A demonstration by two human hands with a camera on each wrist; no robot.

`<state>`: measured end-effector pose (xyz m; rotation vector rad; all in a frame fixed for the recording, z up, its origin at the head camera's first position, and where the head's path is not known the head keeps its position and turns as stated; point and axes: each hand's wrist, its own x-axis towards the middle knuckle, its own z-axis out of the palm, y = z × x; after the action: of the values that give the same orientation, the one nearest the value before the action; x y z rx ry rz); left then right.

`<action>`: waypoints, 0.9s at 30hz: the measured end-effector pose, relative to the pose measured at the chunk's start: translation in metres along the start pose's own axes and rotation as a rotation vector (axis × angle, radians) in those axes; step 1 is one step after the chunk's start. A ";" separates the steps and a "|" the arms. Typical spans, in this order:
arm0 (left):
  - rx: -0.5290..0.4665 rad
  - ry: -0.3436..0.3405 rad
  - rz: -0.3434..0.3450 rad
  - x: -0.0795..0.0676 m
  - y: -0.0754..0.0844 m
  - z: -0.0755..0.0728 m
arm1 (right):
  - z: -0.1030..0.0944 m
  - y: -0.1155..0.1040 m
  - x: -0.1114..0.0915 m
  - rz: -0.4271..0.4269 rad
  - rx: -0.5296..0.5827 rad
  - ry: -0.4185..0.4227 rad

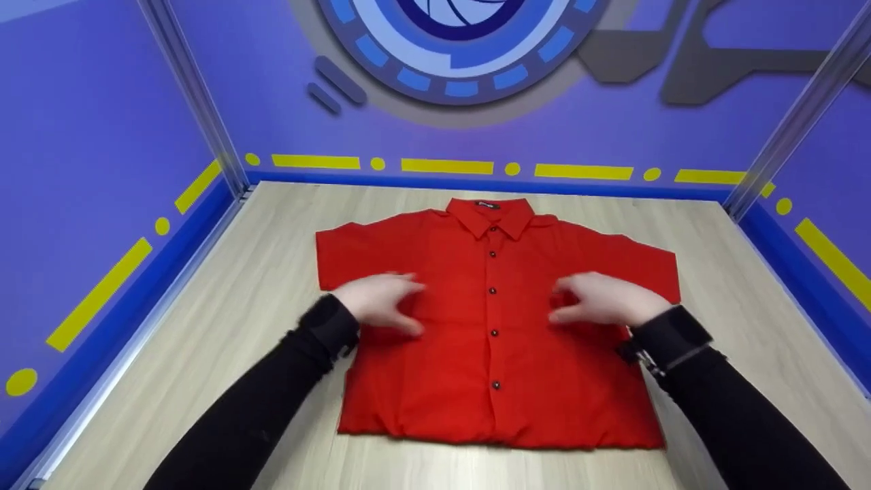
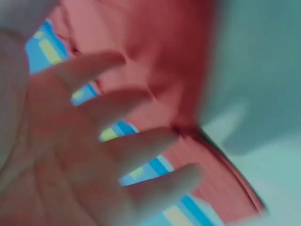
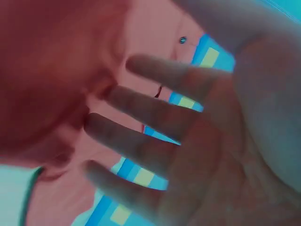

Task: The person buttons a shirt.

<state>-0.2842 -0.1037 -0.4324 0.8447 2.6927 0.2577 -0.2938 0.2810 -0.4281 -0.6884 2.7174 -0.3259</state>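
A red short-sleeved button-up shirt [image 1: 449,367] lies front side up, its collar toward the back wall and its dark buttons running down the middle. The bottom edge looks bunched, as if turned under. Over the shirt's left half, below the sleeve, is my left hand [image 1: 381,301], thumb and fingers apart and slightly blurred. My right hand [image 1: 605,299] is over the other half in a mirrored pose. Both wrist views show spread fingers with nothing between them and red cloth [image 2: 155,37] beyond the fingertips.
The shirt lies on a light wood-grain table [image 1: 224,292]. Blue-purple panels with yellow dashes [image 1: 447,167] enclose it at the back and both sides, joined by metal corner posts [image 1: 204,102]. Black bands [image 1: 671,338] circle both wrists.
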 end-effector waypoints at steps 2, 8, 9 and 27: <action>0.065 0.075 0.166 0.008 0.026 0.009 | 0.001 -0.011 0.016 -0.041 0.003 0.040; 0.332 0.105 0.634 0.019 0.099 0.052 | 0.015 -0.051 0.054 -0.175 -0.058 -0.012; 0.380 0.092 0.652 0.018 0.106 0.059 | 0.017 -0.056 0.058 -0.167 -0.072 -0.052; 0.746 0.060 0.432 -0.013 0.144 0.093 | 0.024 -0.070 0.084 0.044 -0.050 -0.212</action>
<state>-0.1669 0.0126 -0.4789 1.6379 2.6235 -0.6879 -0.3254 0.1760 -0.4503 -0.6367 2.5416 -0.1647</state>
